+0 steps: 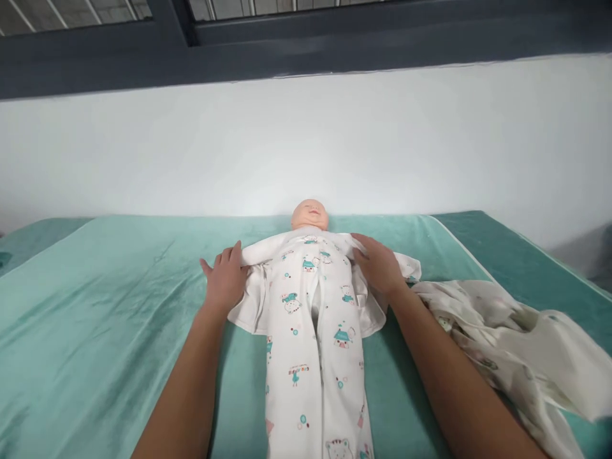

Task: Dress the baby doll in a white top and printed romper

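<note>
A baby doll (310, 215) lies on its back on a teal blanket (109, 299), dressed in a white printed sleepsuit (310, 331) whose legs run toward me. My left hand (224, 277) lies flat with fingers stretched out on the suit's left sleeve beside the doll's shoulder. My right hand (380, 264) rests flat, palm down, on the right side of the doll's chest and sleeve. Neither hand grips the cloth.
A crumpled white printed garment (507, 344) lies on the blanket to the right of my right forearm. A white wall (306, 140) stands just behind the doll's head, with a dark window frame (306, 44) above it.
</note>
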The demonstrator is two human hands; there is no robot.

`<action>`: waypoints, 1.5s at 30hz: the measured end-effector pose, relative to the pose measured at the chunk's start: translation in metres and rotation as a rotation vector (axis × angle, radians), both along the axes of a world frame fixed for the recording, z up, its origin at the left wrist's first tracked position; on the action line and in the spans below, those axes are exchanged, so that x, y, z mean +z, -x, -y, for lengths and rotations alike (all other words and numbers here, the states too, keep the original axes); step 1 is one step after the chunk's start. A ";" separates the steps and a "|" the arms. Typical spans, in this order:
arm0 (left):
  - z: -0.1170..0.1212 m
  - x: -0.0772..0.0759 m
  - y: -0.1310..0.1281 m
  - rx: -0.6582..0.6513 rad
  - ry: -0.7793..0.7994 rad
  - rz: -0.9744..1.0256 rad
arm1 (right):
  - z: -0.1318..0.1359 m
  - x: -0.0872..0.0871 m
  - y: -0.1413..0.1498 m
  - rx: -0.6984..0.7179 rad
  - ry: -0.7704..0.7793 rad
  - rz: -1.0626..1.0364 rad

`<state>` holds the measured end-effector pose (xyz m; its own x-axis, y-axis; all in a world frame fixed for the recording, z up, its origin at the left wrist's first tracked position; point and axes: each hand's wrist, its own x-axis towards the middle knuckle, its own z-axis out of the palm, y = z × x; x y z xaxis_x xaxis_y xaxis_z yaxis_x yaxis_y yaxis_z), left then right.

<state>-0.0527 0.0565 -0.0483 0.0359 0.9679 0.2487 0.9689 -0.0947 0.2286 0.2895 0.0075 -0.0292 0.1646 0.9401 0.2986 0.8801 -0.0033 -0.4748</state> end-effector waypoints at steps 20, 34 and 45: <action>-0.002 0.094 -0.238 -0.652 0.352 -0.419 | -0.011 0.014 -0.006 -0.186 0.160 -0.119; -0.009 0.093 -0.236 -0.607 0.377 -0.541 | -0.017 0.007 -0.023 -0.195 0.233 -0.126; -0.014 0.123 -0.211 -0.583 0.245 -0.579 | -0.017 0.009 -0.029 -0.104 0.088 -0.387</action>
